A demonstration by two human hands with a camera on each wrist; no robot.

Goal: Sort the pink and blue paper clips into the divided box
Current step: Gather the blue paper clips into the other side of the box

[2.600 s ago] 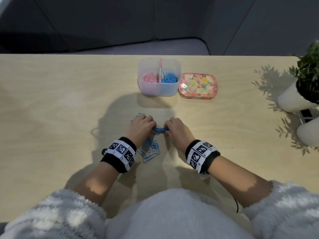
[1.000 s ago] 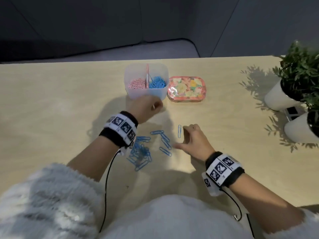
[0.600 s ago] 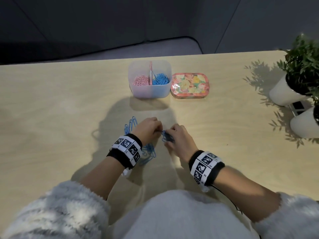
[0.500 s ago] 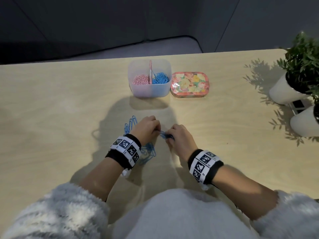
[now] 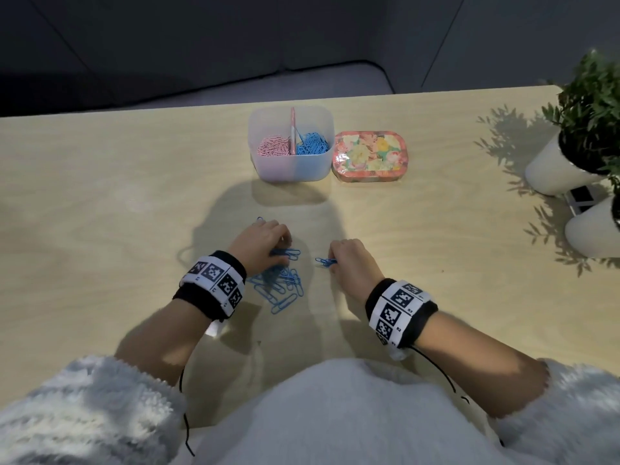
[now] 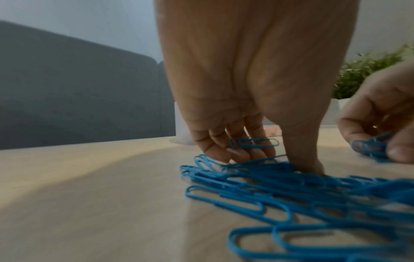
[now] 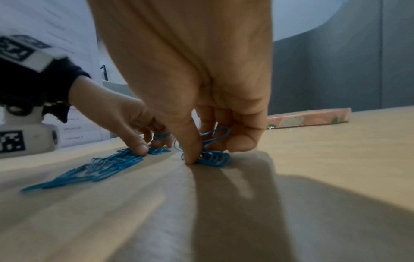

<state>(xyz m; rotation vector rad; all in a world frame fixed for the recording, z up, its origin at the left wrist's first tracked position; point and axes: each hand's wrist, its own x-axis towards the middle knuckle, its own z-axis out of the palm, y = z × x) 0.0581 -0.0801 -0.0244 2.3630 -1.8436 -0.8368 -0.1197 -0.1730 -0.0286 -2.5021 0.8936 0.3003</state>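
A loose pile of blue paper clips [image 5: 278,285] [image 6: 280,187] lies on the table in front of me. My left hand [image 5: 281,253] [image 6: 268,159] is on its far edge: the curled fingers hold one blue clip [image 6: 253,142] and the thumb presses on the pile. A short way to the right, my right hand [image 5: 330,263] [image 7: 201,152] pinches a small bunch of blue clips [image 5: 325,262] [image 7: 213,156] against the table between thumb and fingers. The divided box [image 5: 291,169] stands further back, with pink clips [image 5: 273,147] in its left half and blue clips [image 5: 312,144] in its right.
A flowered tin [image 5: 369,156] sits right beside the box. Two white plant pots [image 5: 553,169] stand at the table's right edge. The table [image 5: 100,213] is light wood. One stray blue clip [image 5: 260,219] shows beyond my left hand.
Half a second ago both hands met fingertip to fingertip over the clips. They have since parted, and the right hand has drawn a small bunch to the right of the pile.
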